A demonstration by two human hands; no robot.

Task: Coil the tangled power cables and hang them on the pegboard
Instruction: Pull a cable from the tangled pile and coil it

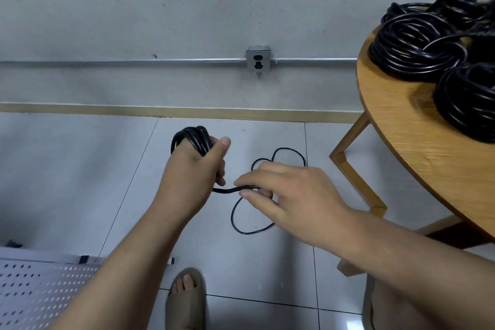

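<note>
My left hand [197, 169] grips a small coil of black power cable [194, 138], the loops wound round its fingers. From that coil a short stretch of cable runs right to my right hand [286, 193], which pinches it between thumb and fingers. The rest of the same cable [241, 225] lies in loose loops on the grey tiled floor below and beyond my right hand. A white perforated pegboard [40, 289] lies at the lower left. More black cables [428, 48] sit piled in coils on the round wooden table [407, 136] at the right.
A metal wall socket [258, 59] with a conduit pipe runs along the grey wall ahead. A wooden skirting strip lines the wall's foot. My sandalled foot [186, 300] stands on the tiles at the bottom centre. The table's wooden leg [353, 169] stands right of the loose cable.
</note>
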